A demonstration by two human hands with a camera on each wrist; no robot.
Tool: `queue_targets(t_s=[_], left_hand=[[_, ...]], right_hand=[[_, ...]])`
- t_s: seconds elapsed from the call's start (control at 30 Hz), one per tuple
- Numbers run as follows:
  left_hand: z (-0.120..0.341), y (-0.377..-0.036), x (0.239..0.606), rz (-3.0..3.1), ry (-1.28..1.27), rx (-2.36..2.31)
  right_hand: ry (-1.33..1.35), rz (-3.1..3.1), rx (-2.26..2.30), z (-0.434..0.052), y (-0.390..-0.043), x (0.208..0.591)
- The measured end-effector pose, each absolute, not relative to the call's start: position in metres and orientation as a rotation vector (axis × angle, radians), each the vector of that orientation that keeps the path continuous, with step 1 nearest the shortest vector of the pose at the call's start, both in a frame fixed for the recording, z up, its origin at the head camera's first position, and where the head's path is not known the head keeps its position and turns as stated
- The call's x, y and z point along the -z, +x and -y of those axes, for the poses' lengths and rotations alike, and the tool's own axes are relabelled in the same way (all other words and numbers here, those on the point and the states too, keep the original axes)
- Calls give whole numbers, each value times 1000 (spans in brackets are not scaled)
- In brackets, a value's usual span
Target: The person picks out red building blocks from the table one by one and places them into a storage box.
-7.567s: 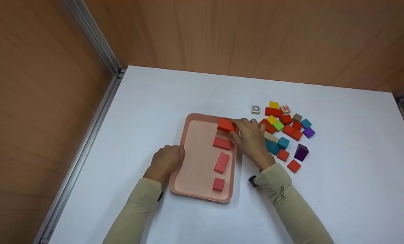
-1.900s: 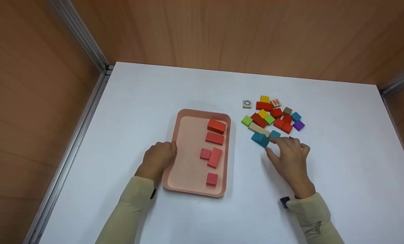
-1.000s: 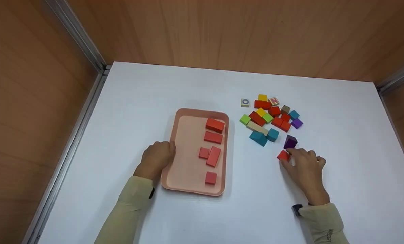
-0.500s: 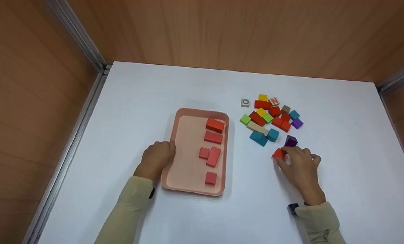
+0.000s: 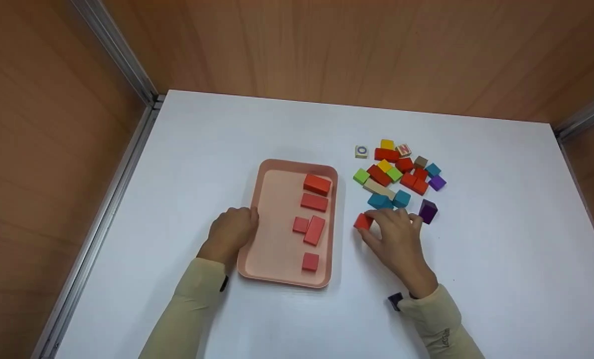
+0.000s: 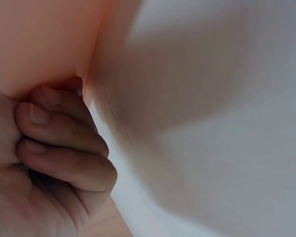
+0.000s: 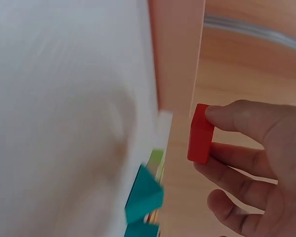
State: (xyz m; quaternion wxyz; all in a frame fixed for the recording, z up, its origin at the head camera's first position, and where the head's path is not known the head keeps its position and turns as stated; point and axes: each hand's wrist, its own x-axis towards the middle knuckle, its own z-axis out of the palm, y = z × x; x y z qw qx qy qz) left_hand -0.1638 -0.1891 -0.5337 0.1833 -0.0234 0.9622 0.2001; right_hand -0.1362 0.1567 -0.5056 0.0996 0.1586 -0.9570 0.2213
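Thumb and fingers of my right hand pinch a small red block, held over the table just right of the pink tray. The right wrist view shows the red cube between thumb and fingertips, with the other fingers loosely bent. My left hand grips the tray's left rim; in the left wrist view its curled fingers sit against the pink side. Inside the tray, along its right half, lie several red blocks, among them a long one at the far end and a square one at the near end.
Right of the tray is a loose cluster of coloured blocks, including a teal wedge, a teal cube, a dark purple block and a letter block. Wooden panels border the white table at the back and left.
My right hand left the teal blocks, took the red block near the purple one and carried it left toward the tray. Earlier, a small red block joined those in the tray. My left hand stays put.
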Motion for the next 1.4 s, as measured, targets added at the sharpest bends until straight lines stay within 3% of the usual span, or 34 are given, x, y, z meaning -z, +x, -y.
queue_targets(t_s=[0.47, 1.4], left_hand=[[182, -166, 532, -2711, -75, -595], [189, -162, 533, -2715, -61, -556]], right_hand=[[803, 2800, -647, -70, -121, 494], [976, 2957, -530, -43, -109, 531]])
